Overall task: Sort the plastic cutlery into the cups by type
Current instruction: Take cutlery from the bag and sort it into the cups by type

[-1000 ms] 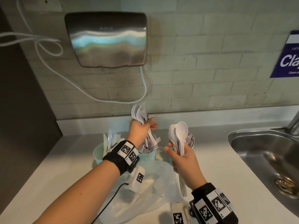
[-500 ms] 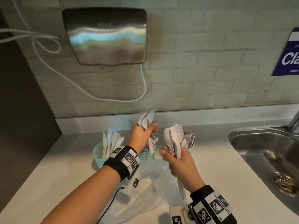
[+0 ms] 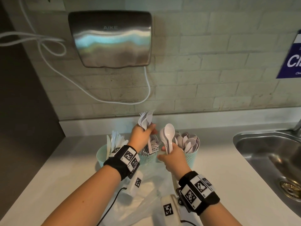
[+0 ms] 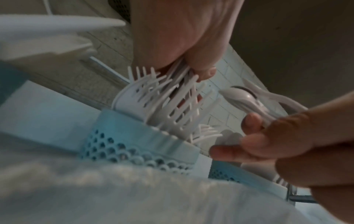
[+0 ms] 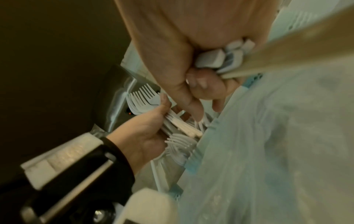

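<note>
The left hand (image 3: 141,137) is closed in a fist round a bundle of white plastic forks (image 3: 145,119), tines up, handles pointing down into the middle teal perforated cup (image 3: 149,158), which already holds forks; held upright like this, the bundle should slide in handle-first. Just right of that cup, the right hand (image 3: 173,158) grips a bundle of white spoons (image 3: 168,136) by the handles, bowls up, in front of the spoon cup (image 3: 189,158), probably ready to drop in the same way. Left of the fork cup stands a third cup (image 3: 101,156) with knives (image 3: 114,141). A clear plastic bag (image 3: 146,193) lies on the worktop (image 3: 65,176) in front of the fork cup, near the person.
</note>
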The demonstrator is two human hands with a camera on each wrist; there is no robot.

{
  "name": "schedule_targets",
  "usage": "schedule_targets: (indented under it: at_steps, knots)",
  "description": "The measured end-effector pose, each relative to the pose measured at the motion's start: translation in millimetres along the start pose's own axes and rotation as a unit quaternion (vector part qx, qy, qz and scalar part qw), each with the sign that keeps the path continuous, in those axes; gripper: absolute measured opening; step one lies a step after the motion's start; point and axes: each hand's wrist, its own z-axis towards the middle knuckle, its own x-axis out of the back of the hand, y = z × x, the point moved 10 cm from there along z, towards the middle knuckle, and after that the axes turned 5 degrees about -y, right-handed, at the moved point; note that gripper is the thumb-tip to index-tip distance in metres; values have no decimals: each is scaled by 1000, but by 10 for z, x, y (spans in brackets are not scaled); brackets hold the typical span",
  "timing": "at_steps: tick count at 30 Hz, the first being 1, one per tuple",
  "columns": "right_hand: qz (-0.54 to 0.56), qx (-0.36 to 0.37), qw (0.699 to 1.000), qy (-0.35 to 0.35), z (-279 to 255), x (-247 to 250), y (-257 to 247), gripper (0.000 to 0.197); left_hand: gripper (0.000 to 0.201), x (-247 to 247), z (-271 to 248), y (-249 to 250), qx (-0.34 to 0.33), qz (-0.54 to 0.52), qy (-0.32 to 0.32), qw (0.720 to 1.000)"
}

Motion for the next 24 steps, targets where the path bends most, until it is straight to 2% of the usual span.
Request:
schedule_targets:
  at_steps: [3, 5, 9, 11, 15, 17, 21, 24]
  knots:
    - [-33, -6, 999, -3, 41, -86, 3, 33, 13, 44, -5, 26, -1, 1, 17, 1000]
    - [-43, -13, 999, 4, 53, -99, 39, 34, 10, 58, -14, 10, -1, 43, 21, 999]
    - [-35, -19, 999, 10, 68, -103, 126, 32, 33, 4, -74, -47, -7, 78, -12, 997]
    - [-24, -18, 999, 17, 67, -81, 144, 33, 35, -15, -92, -35, -11, 111, -19, 994]
    - [4, -10, 1000, 25, 43, -11, 129, 28, 10, -8, -85, -60, 13, 191, -10, 982]
    - [10, -6, 1000, 23, 27, 14, 116, 26, 13, 1, -88, -76, 23, 220, -9, 975]
    - [27, 4, 999, 19, 0, 31, 81, 27, 21, 87, -68, -92, 24, 298, 34, 954]
    - [32, 11, 999, 17, -27, 26, 41, 27, 34, 28, -67, -181, 41, 329, 13, 943]
